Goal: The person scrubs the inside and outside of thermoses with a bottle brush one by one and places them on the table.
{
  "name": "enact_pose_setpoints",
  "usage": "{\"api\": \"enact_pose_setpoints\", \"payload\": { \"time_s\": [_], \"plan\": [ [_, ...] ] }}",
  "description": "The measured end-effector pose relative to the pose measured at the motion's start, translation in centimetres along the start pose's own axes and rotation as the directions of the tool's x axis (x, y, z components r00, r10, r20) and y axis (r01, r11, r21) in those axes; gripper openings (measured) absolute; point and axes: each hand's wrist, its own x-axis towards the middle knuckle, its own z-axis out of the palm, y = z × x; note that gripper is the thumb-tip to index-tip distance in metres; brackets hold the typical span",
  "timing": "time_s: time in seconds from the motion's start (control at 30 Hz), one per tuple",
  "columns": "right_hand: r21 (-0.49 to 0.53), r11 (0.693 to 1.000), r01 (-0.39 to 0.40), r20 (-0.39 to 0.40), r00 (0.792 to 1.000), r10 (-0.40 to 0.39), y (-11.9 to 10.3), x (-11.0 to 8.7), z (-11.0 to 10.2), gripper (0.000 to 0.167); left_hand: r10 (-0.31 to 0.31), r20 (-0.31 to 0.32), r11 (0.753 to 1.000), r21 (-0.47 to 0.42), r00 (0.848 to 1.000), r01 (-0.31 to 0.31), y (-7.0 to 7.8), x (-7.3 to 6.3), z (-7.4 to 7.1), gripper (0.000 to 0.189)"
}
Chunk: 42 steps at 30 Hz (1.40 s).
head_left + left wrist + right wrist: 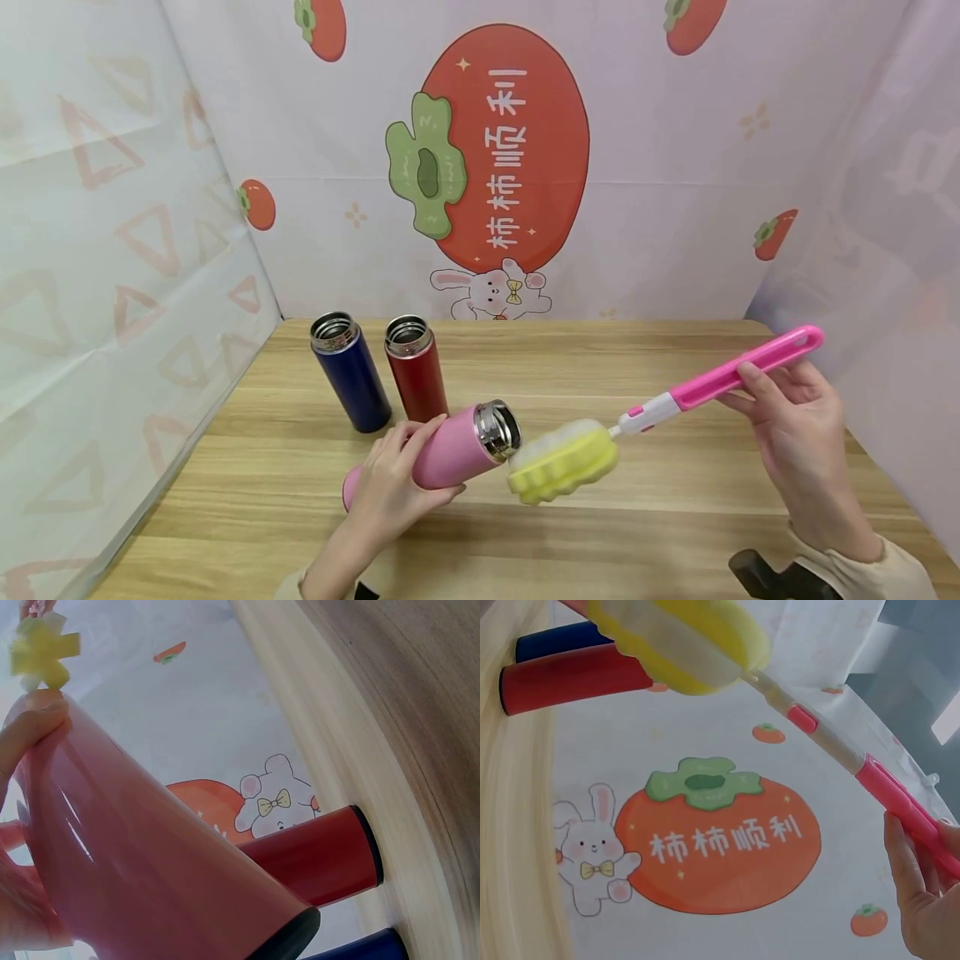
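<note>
My left hand (393, 483) grips a pink bottle (453, 450) round its middle, tilted with its open steel mouth up and to the right. My right hand (798, 425) pinches the pink handle of a bottle brush (720, 379) between thumb and fingers. The brush's yellow and white sponge head (564, 462) points down-left, right at the bottle's mouth and outside it. In the left wrist view the pink bottle (142, 840) fills the foreground, with the sponge (45, 652) past its far end. The right wrist view shows the sponge (682, 637) and white shaft up close.
A blue bottle (351, 375) and a red bottle (417, 371) stand lidless on the wooden table (637, 542), behind my left hand. A white cloth backdrop (660, 167) with persimmon prints hangs behind the table, and printed cloths line both sides.
</note>
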Motion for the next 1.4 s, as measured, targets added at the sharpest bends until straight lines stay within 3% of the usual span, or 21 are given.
{"api": "enact_pose_setpoints", "payload": {
  "time_s": [0.37,0.83,1.17,1.3,1.4],
  "plan": [
    [-0.092,0.995,0.041,-0.061,0.997,-0.047,0.3,0.6,0.1,0.020,0.015,0.006,1.000,-0.022,1.000,-0.014,0.4,-0.1,-0.2,0.079],
    [-0.140,0.990,0.018,-0.149,0.988,-0.039,0.8,1.4,0.4,0.019,0.040,0.011,0.998,-0.053,0.999,-0.039,0.6,-0.3,0.1,0.079],
    [-0.151,0.988,0.035,-0.182,0.981,-0.062,0.8,1.4,-0.1,0.020,-0.075,0.014,0.981,-0.180,0.997,0.076,0.4,-0.4,0.2,0.082],
    [-0.124,0.992,0.022,-0.175,0.984,-0.044,0.6,1.3,-0.5,0.021,-0.139,0.029,0.943,-0.303,0.990,0.141,0.3,-0.5,0.2,0.083],
    [-0.098,0.995,0.009,-0.171,0.985,-0.026,0.5,1.2,-0.7,0.021,-0.220,0.088,0.902,-0.361,0.972,0.237,0.3,-0.6,0.2,0.084]
  ]
}}
